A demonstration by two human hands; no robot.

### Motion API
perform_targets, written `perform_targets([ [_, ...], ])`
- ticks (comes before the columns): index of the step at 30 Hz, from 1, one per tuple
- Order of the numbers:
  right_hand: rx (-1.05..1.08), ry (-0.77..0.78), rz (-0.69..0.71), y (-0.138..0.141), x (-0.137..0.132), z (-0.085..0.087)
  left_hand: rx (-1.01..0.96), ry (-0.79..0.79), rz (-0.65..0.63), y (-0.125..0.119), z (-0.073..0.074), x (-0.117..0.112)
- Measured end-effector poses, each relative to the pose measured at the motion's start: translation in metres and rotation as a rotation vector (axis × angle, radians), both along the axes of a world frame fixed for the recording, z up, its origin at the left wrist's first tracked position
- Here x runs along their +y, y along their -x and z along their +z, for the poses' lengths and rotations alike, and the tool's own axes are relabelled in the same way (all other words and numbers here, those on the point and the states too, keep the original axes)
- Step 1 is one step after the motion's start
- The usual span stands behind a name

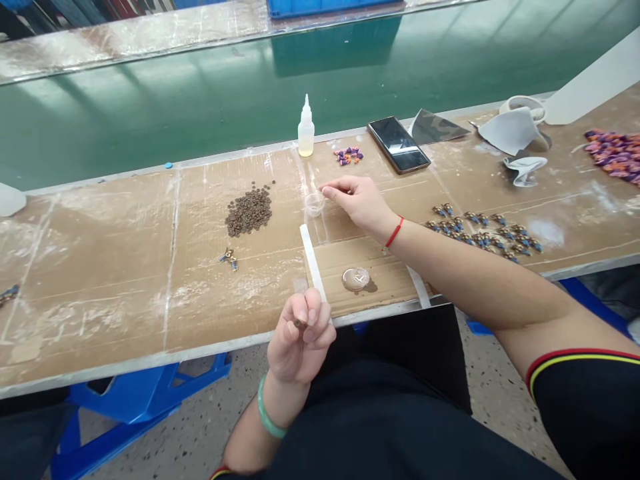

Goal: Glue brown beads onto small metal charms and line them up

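My left hand (300, 337) is raised near the table's front edge, fingers pinched on a small brown bead (299, 323). My right hand (357, 200) reaches forward over the cardboard-covered table (125, 293). Its fingertips are pinched together just above a small clear cup (315, 203), holding something too thin to make out. A heap of brown beads (249, 211) lies left of the cup. A small assembled charm (229, 258) lies below the heap.
A glue bottle (306, 129) stands at the back, with purple pieces (349, 155) and a phone (399, 144) to its right. Rows of finished charms (483, 230) lie at the right, white cloths (515, 133) and more purple pieces (615, 153) beyond. A clear disc (356, 279) lies near the front edge.
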State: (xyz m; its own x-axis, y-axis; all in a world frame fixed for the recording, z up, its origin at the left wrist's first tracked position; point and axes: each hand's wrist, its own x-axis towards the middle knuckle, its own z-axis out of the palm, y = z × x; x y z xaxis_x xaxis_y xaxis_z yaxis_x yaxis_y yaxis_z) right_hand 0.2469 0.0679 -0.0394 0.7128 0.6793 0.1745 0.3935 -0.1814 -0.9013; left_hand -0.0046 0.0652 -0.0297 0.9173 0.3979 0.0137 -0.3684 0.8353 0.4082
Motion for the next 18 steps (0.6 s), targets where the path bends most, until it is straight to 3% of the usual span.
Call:
perform_targets([
  [4,-0.045,-0.007,-0.032,-0.007,-0.006,0.008,-0.018,-0.032,0.055,0.005,0.003,0.01],
  [7,-0.352,-0.112,-0.073,0.014,-0.034,0.037,-0.112,-0.065,0.183,0.018,0.004,0.031],
  [9,-0.575,-0.119,0.029,0.046,-0.06,0.06,-0.154,-0.094,0.277,0.029,0.003,0.045],
  [11,-0.726,-0.08,0.258,0.084,-0.082,0.074,-0.148,-0.117,0.338,0.039,0.0,0.054],
  [13,-0.769,0.036,0.448,0.119,-0.092,0.073,-0.111,-0.131,0.364,0.044,-0.004,0.055],
  [15,-0.837,0.244,0.438,0.142,-0.089,0.059,-0.046,-0.139,0.365,0.047,-0.006,0.049],
  [18,-0.869,0.471,0.346,0.154,-0.072,0.037,0.035,-0.151,0.352,0.049,-0.008,0.038],
])
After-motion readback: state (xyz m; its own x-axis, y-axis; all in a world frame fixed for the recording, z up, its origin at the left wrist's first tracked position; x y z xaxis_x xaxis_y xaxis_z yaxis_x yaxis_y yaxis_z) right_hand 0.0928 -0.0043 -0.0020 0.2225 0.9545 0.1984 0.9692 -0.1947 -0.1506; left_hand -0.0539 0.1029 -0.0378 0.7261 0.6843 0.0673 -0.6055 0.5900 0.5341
